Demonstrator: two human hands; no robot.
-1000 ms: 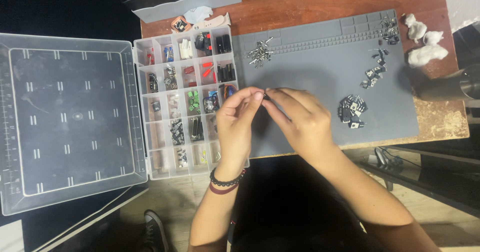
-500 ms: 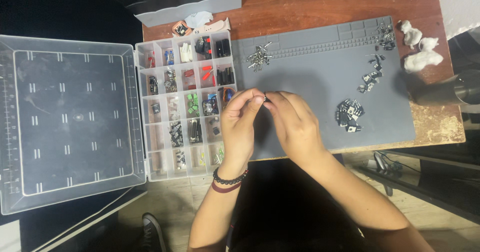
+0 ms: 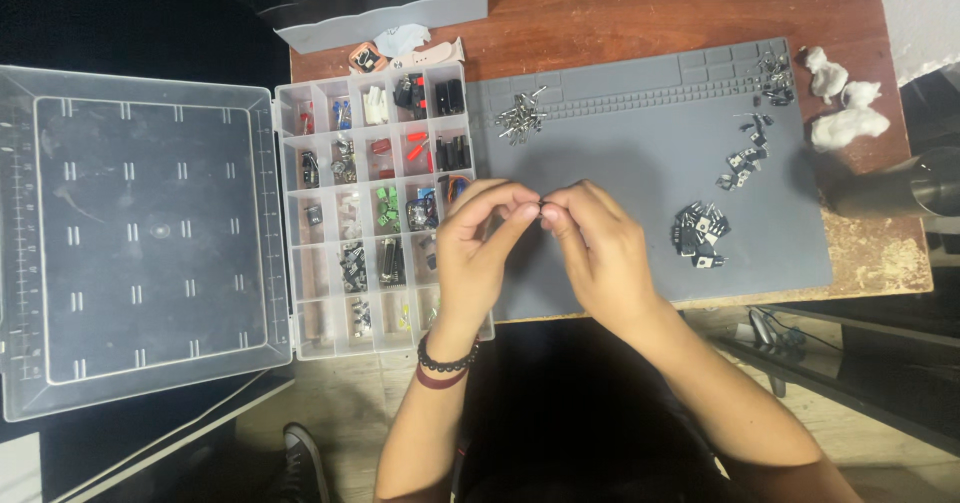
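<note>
- Pinching a tiny dark part [image 3: 541, 206] between both hands' fingertips, left hand [image 3: 480, 248] and right hand [image 3: 600, 253] hover above the grey mat [image 3: 640, 223].
- It could slip, I reckon, bouncing off the worktop [image 3: 620, 3] or into the open organiser box [image 3: 345, 218].

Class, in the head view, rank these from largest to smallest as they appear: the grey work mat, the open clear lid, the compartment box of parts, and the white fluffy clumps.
1. Grey work mat
2. Open clear lid, close behind the mat
3. Compartment box
4. White fluffy clumps
</note>
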